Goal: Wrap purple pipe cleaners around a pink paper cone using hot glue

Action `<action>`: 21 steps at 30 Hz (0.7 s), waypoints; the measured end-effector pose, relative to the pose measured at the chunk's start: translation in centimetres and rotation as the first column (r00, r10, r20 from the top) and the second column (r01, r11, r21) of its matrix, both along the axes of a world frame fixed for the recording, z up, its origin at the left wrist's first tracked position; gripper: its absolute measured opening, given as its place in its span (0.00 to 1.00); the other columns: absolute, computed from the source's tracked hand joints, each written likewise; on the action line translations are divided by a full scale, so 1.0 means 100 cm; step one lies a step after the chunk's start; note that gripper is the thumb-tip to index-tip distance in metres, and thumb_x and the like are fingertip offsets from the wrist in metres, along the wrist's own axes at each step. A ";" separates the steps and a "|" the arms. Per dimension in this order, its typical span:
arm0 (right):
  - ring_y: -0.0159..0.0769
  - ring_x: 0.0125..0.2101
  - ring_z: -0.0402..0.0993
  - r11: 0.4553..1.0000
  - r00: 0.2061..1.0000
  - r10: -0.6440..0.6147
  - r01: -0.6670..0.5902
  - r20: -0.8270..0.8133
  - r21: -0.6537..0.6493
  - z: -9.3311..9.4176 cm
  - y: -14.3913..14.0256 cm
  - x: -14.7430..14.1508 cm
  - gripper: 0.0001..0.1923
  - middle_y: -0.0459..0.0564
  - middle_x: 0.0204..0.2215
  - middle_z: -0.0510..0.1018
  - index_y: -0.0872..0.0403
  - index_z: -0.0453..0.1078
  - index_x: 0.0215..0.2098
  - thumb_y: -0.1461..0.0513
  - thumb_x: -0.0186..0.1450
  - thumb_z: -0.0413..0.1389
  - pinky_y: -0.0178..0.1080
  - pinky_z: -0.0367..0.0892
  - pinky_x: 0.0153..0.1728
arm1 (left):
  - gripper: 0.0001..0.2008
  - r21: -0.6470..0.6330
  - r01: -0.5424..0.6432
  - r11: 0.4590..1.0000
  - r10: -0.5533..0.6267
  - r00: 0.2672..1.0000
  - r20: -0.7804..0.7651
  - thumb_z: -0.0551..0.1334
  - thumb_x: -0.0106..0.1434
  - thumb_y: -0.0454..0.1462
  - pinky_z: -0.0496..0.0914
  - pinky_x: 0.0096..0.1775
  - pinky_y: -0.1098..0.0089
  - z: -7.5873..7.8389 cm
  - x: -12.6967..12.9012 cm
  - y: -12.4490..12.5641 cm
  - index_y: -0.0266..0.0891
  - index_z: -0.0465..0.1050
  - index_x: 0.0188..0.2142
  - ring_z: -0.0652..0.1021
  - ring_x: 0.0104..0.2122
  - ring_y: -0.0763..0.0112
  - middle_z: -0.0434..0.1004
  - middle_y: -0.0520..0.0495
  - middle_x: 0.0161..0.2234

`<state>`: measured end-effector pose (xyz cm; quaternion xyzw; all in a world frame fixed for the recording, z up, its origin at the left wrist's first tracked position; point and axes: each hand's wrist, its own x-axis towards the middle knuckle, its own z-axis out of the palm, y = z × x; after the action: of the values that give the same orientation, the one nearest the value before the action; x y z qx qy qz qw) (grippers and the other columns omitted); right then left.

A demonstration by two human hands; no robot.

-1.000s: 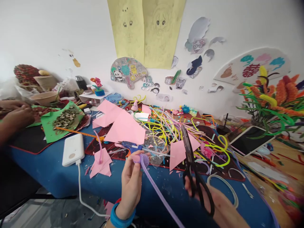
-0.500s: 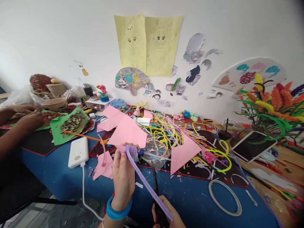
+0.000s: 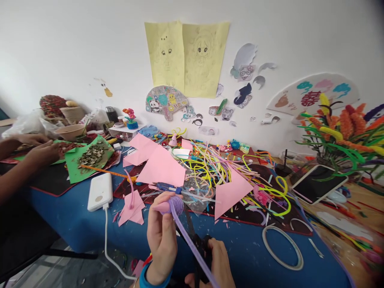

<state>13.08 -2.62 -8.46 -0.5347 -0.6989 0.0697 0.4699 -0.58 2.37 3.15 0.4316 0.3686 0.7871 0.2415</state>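
Pinching the purple wound piece (image 3: pixel 177 205) above the blue cloth (image 3: pixel 243 250) in my nearly closed left hand (image 3: pixel 163 236), fingers of my right hand (image 3: pixel 221 262) curled round the black scissors (image 3: pixel 207 243), I should hold the trailing strand (image 3: pixel 196 253) steady and angle the blades clear of that pinch.

lilac coil (image 3: pixel 177 205): on pink piece (image 3: pixel 162 207) | 1 strand (image 3: pixel 191 244) trailing | black scissors (image 3: pixel 197 241): behind strand

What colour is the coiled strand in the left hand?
Light purple; the coiled strand shows best in the head view.
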 end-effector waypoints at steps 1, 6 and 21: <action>0.60 0.40 0.78 0.999 1.000 -0.027 0.027 0.016 0.023 0.000 0.000 -0.001 0.44 0.61 0.40 0.78 0.56 0.65 0.52 0.33 0.54 0.62 0.55 0.77 0.41 | 0.13 0.010 -0.007 1.000 0.007 0.998 -0.056 0.58 0.74 0.40 0.70 0.57 0.64 -0.001 0.000 -0.001 0.42 0.75 0.54 0.77 0.53 0.61 0.76 0.43 0.52; 0.55 0.39 0.76 0.997 0.999 -0.041 0.040 0.013 0.060 0.015 0.005 0.000 0.35 0.58 0.39 0.76 0.55 0.63 0.54 0.35 0.65 0.53 0.53 0.74 0.40 | 0.12 0.125 0.016 0.992 0.018 0.962 -0.271 0.56 0.75 0.37 0.70 0.55 0.62 0.000 0.003 -0.003 0.42 0.74 0.52 0.76 0.52 0.60 0.77 0.43 0.50; 0.49 0.30 0.77 0.983 0.971 0.183 -0.185 0.157 0.004 0.033 0.006 0.019 0.32 0.56 0.34 0.77 0.55 0.68 0.51 0.37 0.68 0.48 0.46 0.73 0.30 | 0.18 0.206 0.137 0.969 -0.007 0.846 -0.533 0.55 0.74 0.30 0.74 0.53 0.67 -0.002 0.000 -0.009 0.41 0.70 0.61 0.75 0.54 0.66 0.73 0.41 0.53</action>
<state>15.00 -2.06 -5.18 -0.4671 -0.7806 0.0644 0.4102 -0.61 1.46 2.95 0.6703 0.3078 0.6666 0.1073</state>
